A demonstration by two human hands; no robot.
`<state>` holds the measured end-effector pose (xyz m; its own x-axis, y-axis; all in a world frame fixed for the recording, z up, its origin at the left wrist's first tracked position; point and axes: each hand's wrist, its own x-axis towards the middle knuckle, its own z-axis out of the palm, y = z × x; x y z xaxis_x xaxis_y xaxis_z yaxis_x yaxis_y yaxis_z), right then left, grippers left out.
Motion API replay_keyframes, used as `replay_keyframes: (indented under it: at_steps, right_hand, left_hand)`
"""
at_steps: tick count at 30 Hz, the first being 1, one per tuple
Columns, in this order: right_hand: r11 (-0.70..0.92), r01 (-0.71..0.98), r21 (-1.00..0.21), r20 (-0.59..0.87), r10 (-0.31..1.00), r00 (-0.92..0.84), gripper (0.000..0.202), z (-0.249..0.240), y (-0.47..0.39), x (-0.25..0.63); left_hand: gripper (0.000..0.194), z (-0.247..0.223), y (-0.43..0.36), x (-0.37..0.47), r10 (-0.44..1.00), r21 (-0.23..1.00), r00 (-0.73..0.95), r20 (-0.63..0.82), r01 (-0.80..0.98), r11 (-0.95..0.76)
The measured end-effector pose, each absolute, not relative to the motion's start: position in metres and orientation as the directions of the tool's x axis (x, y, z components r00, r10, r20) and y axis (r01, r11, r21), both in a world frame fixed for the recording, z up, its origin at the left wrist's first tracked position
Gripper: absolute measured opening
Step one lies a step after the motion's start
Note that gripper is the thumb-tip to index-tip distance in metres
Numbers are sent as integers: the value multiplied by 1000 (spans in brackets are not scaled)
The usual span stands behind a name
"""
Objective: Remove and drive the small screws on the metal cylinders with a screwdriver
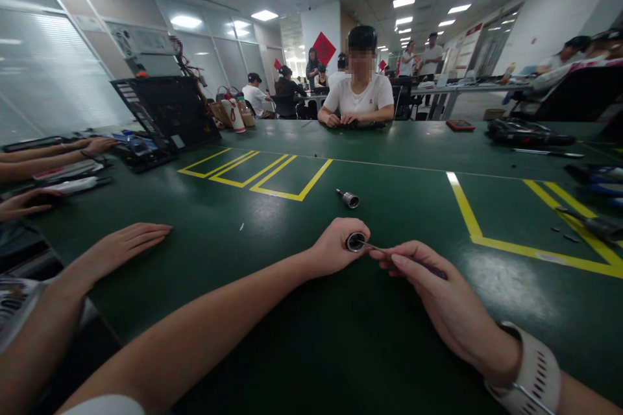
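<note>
My left hand [335, 249] is wrapped round a metal cylinder [355, 242], whose round open end faces me. In my right hand [422, 271] is a thin tool with a dark handle [433, 268], pinched between thumb and fingers. The tool's slim metal shaft points left, and its tip is at the cylinder's open end; how deep it reaches I cannot tell. Just beyond my left hand, a small metal socket piece with a narrow shank [349, 200] lies on the green table [272, 233].
Yellow tape outlines [280, 194] mark the table. Another person's hand [141, 238] rests flat at the left. A dark computer case [168, 110] stands back left. A dark tool [601, 227] and small dark bits lie at the right. A person in a cap [359, 94] sits opposite.
</note>
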<state>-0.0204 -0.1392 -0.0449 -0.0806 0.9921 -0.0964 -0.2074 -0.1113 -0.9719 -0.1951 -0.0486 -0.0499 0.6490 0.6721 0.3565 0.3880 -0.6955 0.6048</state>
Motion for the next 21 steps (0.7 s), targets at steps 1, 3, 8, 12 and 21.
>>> replay_keyframes:
  at_steps: [1,3,8,12,21]
  right_hand:
    - [-111,-197,-974,-96,992,-83,18,-45,-140,-20]
    - [-115,-186,-976,-99,991,-92,19,-45,-140,-20]
    - [-141,-233,-962,-113,985,-127,15,-43,-138,-19]
    - [-145,-247,-958,-116,985,-128,14,-44,-138,-18]
    - [-115,-262,-958,-99,992,-75,16,-44,-139,-19]
  left_hand:
    - [10,-49,-49,-195,667,598,657,351,391,-700]
    - [10,-49,-49,-195,660,592,666,348,390,-706]
    - [10,-51,-48,-196,625,619,690,364,322,-717]
    - [9,-53,-47,-196,602,629,711,363,290,-721]
    - [12,-52,-47,-195,649,597,658,383,360,-717]
